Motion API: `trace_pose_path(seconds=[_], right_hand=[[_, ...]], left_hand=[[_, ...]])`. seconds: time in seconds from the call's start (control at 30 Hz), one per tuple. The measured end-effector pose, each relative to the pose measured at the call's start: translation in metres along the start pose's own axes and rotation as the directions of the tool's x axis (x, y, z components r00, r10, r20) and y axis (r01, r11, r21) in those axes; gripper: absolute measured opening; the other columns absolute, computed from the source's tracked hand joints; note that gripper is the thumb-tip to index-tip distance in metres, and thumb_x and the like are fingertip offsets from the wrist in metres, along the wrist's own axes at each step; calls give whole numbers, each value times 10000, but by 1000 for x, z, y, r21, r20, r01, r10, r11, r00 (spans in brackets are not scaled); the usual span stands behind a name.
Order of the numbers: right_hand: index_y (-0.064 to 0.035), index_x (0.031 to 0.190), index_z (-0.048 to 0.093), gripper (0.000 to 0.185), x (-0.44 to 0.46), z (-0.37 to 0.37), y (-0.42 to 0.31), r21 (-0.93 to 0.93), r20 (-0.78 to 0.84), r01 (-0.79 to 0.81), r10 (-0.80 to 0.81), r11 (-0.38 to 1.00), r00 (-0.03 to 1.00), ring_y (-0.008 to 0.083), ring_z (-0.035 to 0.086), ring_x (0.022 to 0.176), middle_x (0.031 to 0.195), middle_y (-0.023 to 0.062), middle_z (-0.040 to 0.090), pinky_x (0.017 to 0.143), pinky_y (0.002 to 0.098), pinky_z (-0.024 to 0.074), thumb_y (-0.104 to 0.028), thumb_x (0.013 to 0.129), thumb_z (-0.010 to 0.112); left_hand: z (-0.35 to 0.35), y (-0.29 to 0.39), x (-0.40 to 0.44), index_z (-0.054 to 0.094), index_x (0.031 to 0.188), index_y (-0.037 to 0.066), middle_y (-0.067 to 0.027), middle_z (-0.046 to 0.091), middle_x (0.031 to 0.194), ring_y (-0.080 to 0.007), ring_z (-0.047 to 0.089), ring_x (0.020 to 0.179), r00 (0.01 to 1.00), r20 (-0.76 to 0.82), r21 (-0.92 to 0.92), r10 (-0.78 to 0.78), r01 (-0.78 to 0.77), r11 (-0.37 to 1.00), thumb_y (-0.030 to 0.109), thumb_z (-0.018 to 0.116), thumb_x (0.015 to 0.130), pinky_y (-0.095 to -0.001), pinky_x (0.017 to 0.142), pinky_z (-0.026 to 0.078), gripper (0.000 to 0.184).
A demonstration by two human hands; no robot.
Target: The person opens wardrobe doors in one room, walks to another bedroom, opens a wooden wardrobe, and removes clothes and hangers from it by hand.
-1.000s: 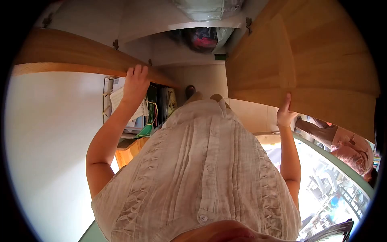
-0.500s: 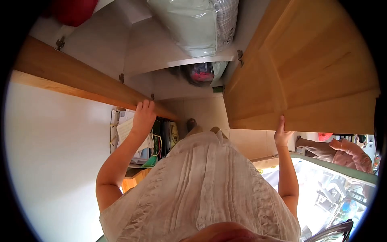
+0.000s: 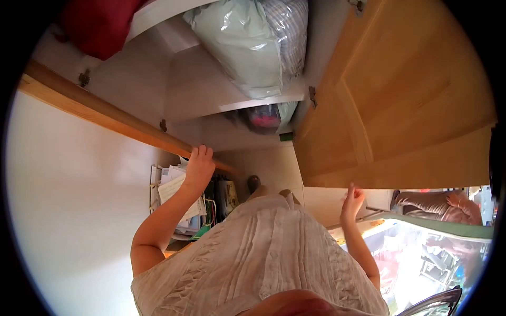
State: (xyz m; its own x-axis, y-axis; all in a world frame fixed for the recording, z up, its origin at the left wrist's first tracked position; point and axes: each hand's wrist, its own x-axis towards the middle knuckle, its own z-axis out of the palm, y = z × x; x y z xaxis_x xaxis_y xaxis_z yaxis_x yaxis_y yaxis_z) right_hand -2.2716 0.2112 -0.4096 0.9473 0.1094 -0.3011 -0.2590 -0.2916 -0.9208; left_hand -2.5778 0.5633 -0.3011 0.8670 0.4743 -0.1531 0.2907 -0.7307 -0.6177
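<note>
the left hand [image 3: 200, 167] hooks over the edge of the left door [image 3: 116, 118], fingers pressed together — thumb hidden. a pale plastic bag [image 3: 242, 55] sits on the shelf [image 3: 197, 79] between the doors — and the right hand [image 3: 352, 203], fingers loosely curled and slightly spread, is at the lower edge of the right door [image 3: 416, 110], contact unclear.

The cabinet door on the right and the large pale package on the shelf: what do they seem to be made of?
The right cabinet door looks like wood or veneer with a smooth satin finish: warm brown, with faint grain streaks. The large pale package seems wrapped in thin, glossy plastic, judging by bright highlights and creases; its filling may be fabric.
</note>
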Motion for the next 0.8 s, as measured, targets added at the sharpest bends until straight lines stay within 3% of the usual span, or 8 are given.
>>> trace_pose_path(seconds=[0.07, 0.17, 0.33, 0.4, 0.5, 0.6, 0.67, 0.8], right_hand=[[-48, 1021, 532, 266, -13, 8, 35, 151, 206, -247, 214, 957, 955, 110, 559, 770, 903, 42, 578, 629, 241, 468, -293, 935, 588], [-23, 1074, 569, 246, -52, 60, -14, -7, 512, 181, -152, 983, 845, 163, 613, 831, 977, 76, 616, 678, 292, 501, -228, 939, 577], [13, 1104, 583, 307, -64, 171, -198, 131, 657, 761, -631, 635, 413, 339, 620, 940, 1038, 202, 625, 779, 387, 500, -196, 883, 623], [9, 1150, 570, 347, -38, 228, -237, 150, 546, 955, -827, 255, 136, 375, 582, 1041, 1133, 197, 608, 888, 413, 463, -179, 867, 640], [55, 1242, 481, 526, -17, 304, -304, 17, 377, 983, -910, -182, -175, 412, 466, 1192, 1269, 255, 499, 1008, 453, 376, -214, 830, 668], [79, 1316, 395, 740, -4, 360, -352, -211, 340, 937, -920, -280, -198, 440, 365, 1280, 1376, 278, 384, 1061, 461, 320, -357, 804, 705], [88, 1379, 290, 1016, -4, 387, -370, -356, 351, 918, -936, -176, -44, 459, 323, 1307, 1397, 307, 345, 1085, 503, 265, -596, 735, 677], [90, 1409, 232, 1192, -16, 417, -391, -551, 429, 818, -896, -164, 109, 457, 299, 1328, 1432, 315, 296, 1095, 520, 238, -747, 656, 623]], left_hand=[[3, 0, -1, 732, 823, 95, -60, 520, 985, -262, 449, 1033, 1000, 9, -57, 23, -23, 998, 169, 605, 739, -400, 937, 330, 169], [6, 0, -2, 732, 757, 98, -70, 534, 995, -270, 456, 1012, 998, -51, -50, 30, -32, 998, 181, 620, 686, -392, 893, 345, 157], [-1, -3, -18, 728, 776, 86, -77, 529, 996, -276, 456, 1011, 998, -49, -77, 37, -40, 996, 179, 617, 693, -393, 895, 346, 167], [1, -3, -31, 728, 799, 81, -78, 526, 998, -277, 455, 1012, 999, -19, -66, 49, -50, 997, 182, 613, 701, -392, 897, 346, 182], [7, -4, -53, 721, 846, 81, -75, 520, 998, -257, 452, 1004, 998, -33, -88, 51, -53, 995, 182, 586, 735, -382, 904, 339, 201], [12, -2, -61, 714, 916, 75, -97, 534, 1088, -265, 454, 1059, 999, 14, -45, 53, -52, 998, 205, 572, 760, -376, 906, 342, 247], [8, -3, -61, 714, 927, 79, -95, 533, 1086, -265, 453, 1063, 998, 10, -22, 61, -61, 998, 204, 571, 763, -376, 916, 339, 250], [5, -8, -64, 707, 953, 77, -86, 531, 1061, -270, 455, 1066, 997, -13, 23, 76, -75, 997, 210, 573, 769, -387, 943, 328, 264]])
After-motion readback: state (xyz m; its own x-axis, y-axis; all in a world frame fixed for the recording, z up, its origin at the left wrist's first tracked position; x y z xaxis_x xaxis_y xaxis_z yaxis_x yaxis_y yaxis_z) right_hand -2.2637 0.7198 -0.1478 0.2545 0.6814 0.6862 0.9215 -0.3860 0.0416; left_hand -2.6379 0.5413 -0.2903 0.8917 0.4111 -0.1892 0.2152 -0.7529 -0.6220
